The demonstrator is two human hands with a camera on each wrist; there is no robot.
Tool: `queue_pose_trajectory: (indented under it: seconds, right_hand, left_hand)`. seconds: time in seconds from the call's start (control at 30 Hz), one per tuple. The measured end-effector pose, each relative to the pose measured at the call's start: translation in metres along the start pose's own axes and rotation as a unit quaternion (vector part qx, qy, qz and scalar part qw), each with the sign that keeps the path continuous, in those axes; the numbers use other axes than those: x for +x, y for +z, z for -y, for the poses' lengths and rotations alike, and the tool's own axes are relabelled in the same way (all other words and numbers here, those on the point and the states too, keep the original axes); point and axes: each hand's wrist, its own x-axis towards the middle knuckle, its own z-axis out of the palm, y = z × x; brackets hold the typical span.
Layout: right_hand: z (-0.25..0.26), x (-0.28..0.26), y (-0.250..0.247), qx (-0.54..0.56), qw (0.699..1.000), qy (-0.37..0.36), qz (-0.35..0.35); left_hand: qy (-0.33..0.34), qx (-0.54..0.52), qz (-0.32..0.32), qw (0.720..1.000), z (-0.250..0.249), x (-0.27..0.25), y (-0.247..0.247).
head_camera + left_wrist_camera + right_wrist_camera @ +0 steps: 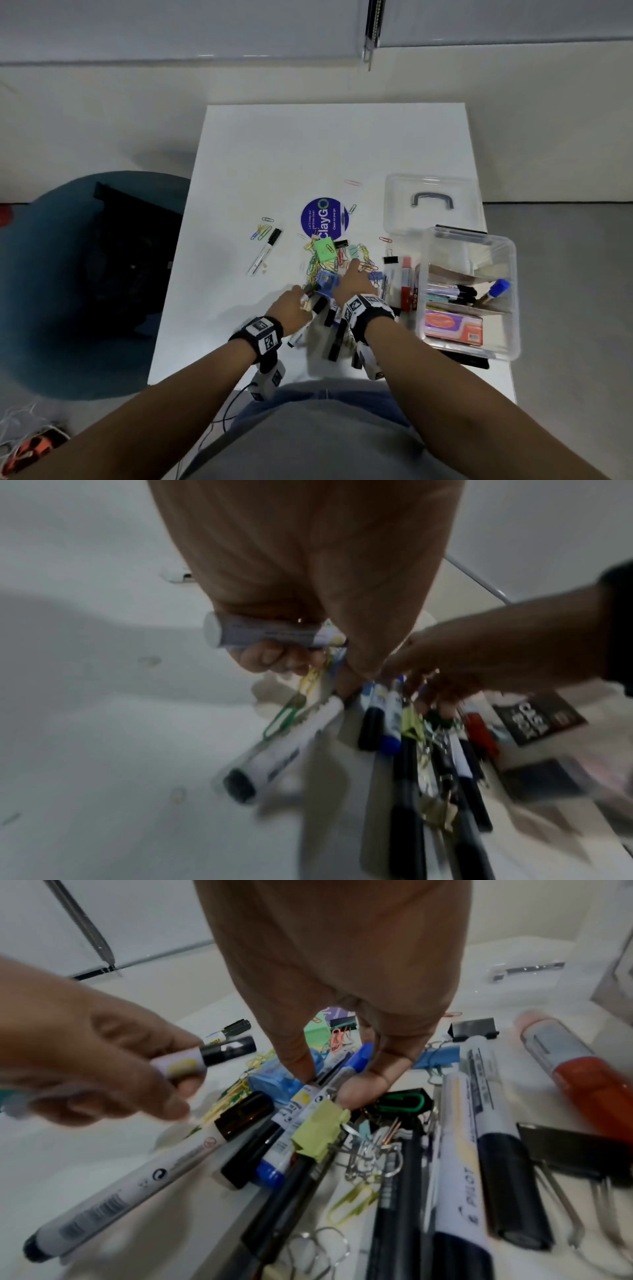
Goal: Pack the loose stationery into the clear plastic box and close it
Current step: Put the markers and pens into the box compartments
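The clear plastic box [514, 274] stands open at the table's right edge, with markers and a pink pack inside; its lid [431, 202] lies back behind it. A heap of loose markers [459, 1150], paper clips [318, 267] and binder clips [474, 1028] lies in front of me. My left hand [301, 301] grips a white marker with a black cap [267, 634] just above the heap's left side. My right hand [329, 1080] reaches into the heap and pinches a blue-capped marker [356, 1058] and a black one between thumb and fingers.
Another marker [265, 251] and several clips lie apart at the left. A green note pad [325, 250] sits by a round purple sticker [324, 218]. A red glue stick [582, 1077] lies beside the box. A blue chair [68, 284] with a black bag stands left of the table.
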Motion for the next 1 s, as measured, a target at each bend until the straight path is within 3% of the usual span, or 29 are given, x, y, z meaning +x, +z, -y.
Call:
queue_pose_trajectory:
  seconds: [0.13,0.23,0.33,0.47,0.6,0.73,1.0]
  right_hand:
    - [-0.003,0.000,0.003,0.057,0.996,0.065,-0.011]
    - [-0.007,0.004,0.004,0.060,0.993,0.105,-0.006]
    - [-0.013,0.009,0.006,0.024,0.998,0.061,0.019]
    - [-0.018,0.009,0.005,0.084,0.994,0.068,0.012]
    - [-0.015,0.003,-0.007,0.068,0.996,0.046,0.019]
    - [-0.016,0.000,-0.028,0.064,0.998,0.011,0.018]
    - [-0.052,-0.040,-0.088,0.151,0.982,-0.116,-0.014]
  left_hand:
    - [0.017,0.084,0.020,0.996,-0.006,-0.003,0.014]
    - [0.017,0.077,0.012,0.997,-0.011,-0.002,0.013]
    - [0.014,0.030,0.002,0.999,-0.010,-0.005,0.002]
    - [0.000,0.001,-0.021,1.000,0.000,0.001,-0.025]
    - [0.000,-0.042,-0.045,0.998,0.004,0.009,-0.044]
    - [0.049,-0.100,-0.058,0.992,-0.017,0.010,-0.043]
    - [0.117,-0.144,-0.025,0.982,-0.080,0.013,-0.037]
